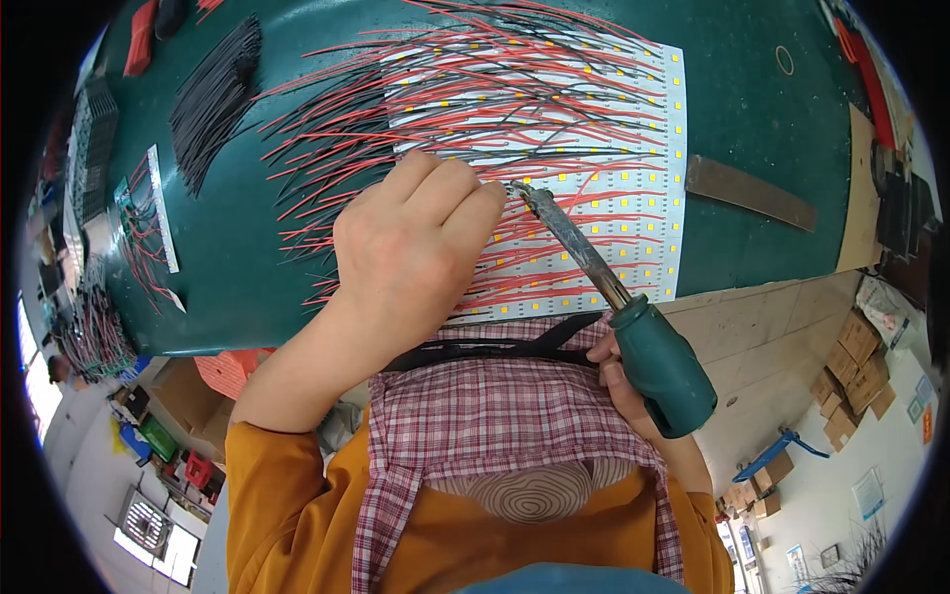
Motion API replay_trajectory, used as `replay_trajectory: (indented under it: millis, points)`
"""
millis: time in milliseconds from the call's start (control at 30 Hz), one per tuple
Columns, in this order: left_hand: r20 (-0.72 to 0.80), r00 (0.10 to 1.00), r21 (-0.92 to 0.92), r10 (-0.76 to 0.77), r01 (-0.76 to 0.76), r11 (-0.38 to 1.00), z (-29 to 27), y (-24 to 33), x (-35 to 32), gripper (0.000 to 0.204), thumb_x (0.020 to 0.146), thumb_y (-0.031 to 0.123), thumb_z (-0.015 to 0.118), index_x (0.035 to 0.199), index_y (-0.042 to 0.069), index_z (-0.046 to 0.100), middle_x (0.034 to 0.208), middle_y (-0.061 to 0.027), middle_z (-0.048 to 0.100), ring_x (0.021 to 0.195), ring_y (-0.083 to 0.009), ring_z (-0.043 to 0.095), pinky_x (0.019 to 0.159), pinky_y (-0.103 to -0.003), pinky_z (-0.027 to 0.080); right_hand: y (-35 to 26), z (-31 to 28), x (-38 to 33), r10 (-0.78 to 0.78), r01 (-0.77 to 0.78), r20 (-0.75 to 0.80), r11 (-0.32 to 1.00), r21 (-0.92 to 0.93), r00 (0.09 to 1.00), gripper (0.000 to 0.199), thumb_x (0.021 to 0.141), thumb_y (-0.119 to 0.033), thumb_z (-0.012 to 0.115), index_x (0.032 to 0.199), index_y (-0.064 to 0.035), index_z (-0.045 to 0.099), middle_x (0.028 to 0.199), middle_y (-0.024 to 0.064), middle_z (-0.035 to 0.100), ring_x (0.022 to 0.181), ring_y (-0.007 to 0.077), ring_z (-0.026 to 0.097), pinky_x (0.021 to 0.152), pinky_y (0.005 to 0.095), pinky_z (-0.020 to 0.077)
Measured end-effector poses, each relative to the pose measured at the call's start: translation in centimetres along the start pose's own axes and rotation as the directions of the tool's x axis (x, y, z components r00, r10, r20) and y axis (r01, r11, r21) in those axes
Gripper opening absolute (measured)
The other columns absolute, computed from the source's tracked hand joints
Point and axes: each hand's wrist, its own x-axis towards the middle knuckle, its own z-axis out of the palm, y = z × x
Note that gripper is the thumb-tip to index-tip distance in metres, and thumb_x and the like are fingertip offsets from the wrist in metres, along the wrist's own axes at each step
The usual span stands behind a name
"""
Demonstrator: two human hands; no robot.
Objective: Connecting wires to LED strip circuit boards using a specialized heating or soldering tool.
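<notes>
A white LED board sheet [676, 213] with rows of yellow LEDs lies in front of me. Red and black wires [327, 148] spread across it and past its left edge; the lower rows show mostly red ones. My left hand [416, 247] rests palm down over the board, its thumb and forefinger pinched on a thin wire whose end is mostly hidden. My right hand [628, 391] is closed around the green handle of a soldering iron [668, 371], largely behind it. The iron slants up to the left, its dark tip beside my left fingertips, at the board.
A bundle of black wires [216, 104] lies on the green table mat [228, 287] at the left. Near it are a narrow white strip [162, 208] and small wired parts. A flat metal bar [750, 192] lies right of the board. Cardboard boxes [856, 361] stand at far right.
</notes>
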Motion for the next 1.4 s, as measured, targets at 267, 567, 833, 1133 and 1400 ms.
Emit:
replay_trajectory:
  millis: [267, 567, 833, 1133, 1400]
  points:
    - [0.031, 0.999, 0.048, -0.015, 0.014, 0.999, -0.1, 0.3, 0.2, 0.023, 0.068, -0.001, 0.073, 0.089, 0.008, 0.072, 0.079, -0.0021, 0.061, 0.074, -0.0200, 0.062, 0.061, -0.032, 0.050, 0.2, -0.8, 0.1, -0.112, 0.116, 0.139, 0.993, -0.022, 0.984, 0.026, 0.097, -0.023, 0.064, 0.113, -0.0025, 0.061, 0.094, 0.0074, 0.066, 0.072, 0.0118, 0.060, 0.067, 0.0271, 0.0503]
    - [0.051, 0.999, 0.061, -0.010, 0.007, 0.998, -0.3, 0.3, 0.3, 0.023, 0.069, -0.002, 0.072, 0.090, 0.008, 0.072, 0.079, -0.0024, 0.061, 0.073, -0.0202, 0.061, 0.060, -0.032, 0.050, -1.3, -1.6, 0.4, -0.018, 0.017, 0.005, 0.992, 0.121, 1.000, 0.026, 0.080, -0.003, 0.070, 0.105, -0.0065, 0.068, 0.083, 0.0039, 0.072, 0.073, 0.0154, 0.070, 0.068, 0.0279, 0.0551]
    - [-0.149, 0.988, -0.085, 0.035, -0.047, 0.995, -1.5, -0.4, 0.7, 0.021, 0.071, 0.001, 0.066, 0.091, 0.006, 0.068, 0.089, -0.0058, 0.064, 0.082, -0.0239, 0.062, 0.062, -0.035, 0.051, 0.5, -2.7, -2.3, 0.091, -0.024, -0.067, 0.751, 0.660, 0.994, 0.039, 0.091, -0.029, 0.070, 0.118, -0.0077, 0.050, 0.088, 0.0118, 0.063, 0.064, 0.0141, 0.057, 0.059, 0.0278, 0.0483]
    - [-0.002, 1.000, -0.059, 0.024, -0.025, 0.998, 0.7, 1.2, 1.5, 0.027, 0.069, -0.005, 0.071, 0.092, 0.007, 0.072, 0.082, -0.0052, 0.063, 0.075, -0.0242, 0.061, 0.063, -0.035, 0.051, 0.2, -2.0, -1.0, 0.046, -0.045, 0.010, 0.871, 0.489, 0.999, 0.033, 0.082, -0.006, 0.070, 0.114, -0.0039, 0.065, 0.090, 0.0062, 0.073, 0.079, 0.0152, 0.070, 0.071, 0.0304, 0.0559]
    - [0.017, 1.000, -0.017, 0.006, -0.006, 1.000, 0.6, 1.3, 1.5, 0.025, 0.069, -0.005, 0.074, 0.091, 0.007, 0.072, 0.080, -0.0033, 0.063, 0.075, -0.0219, 0.061, 0.062, -0.033, 0.051, 2.2, -1.3, -0.9, -0.061, 0.032, 0.141, 0.980, 0.195, 0.988, 0.030, 0.096, -0.016, 0.064, 0.123, -0.0069, 0.055, 0.101, 0.0109, 0.066, 0.078, 0.0112, 0.057, 0.074, 0.0289, 0.0492]
